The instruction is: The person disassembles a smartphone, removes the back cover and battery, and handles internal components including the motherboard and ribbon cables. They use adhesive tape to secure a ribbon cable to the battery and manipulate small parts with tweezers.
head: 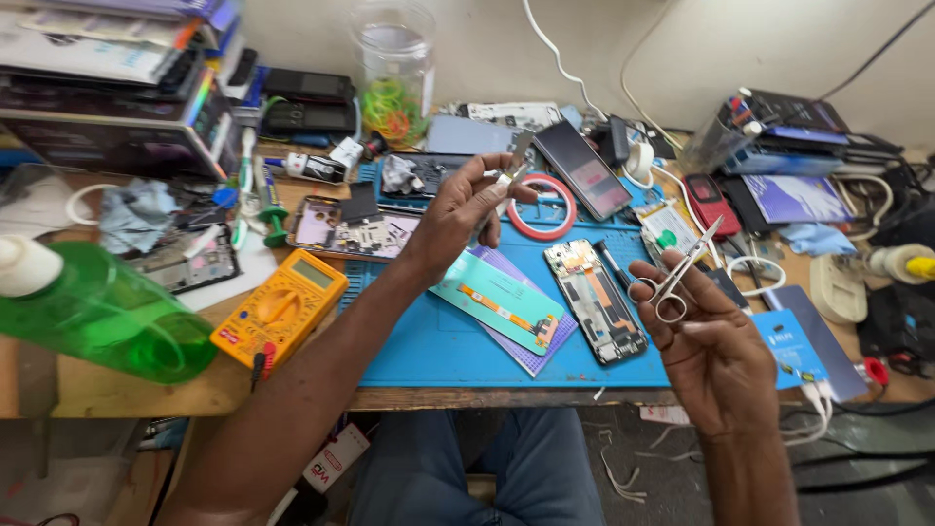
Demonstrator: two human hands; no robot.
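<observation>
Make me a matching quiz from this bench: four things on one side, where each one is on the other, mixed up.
Things:
1. scissors
2. multimeter
3. green bottle
4. tape ring

Places:
A. far left of the bench, lying on its side
B. in the right hand
C. top of the blue mat, behind the left hand
D. just left of the mat

Pairs: 1-B, 2-D, 3-A, 4-C

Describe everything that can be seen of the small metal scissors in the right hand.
The small silver metal scissors look thin and shiny, with two round finger loops and slim, pointed blades. The blades are slightly parted and point up and to the right, toward the back of the bench. The right hand holds them raised above the edge of the blue rubber work mat, with fingers through the loops. Nothing else touches them.
</observation>
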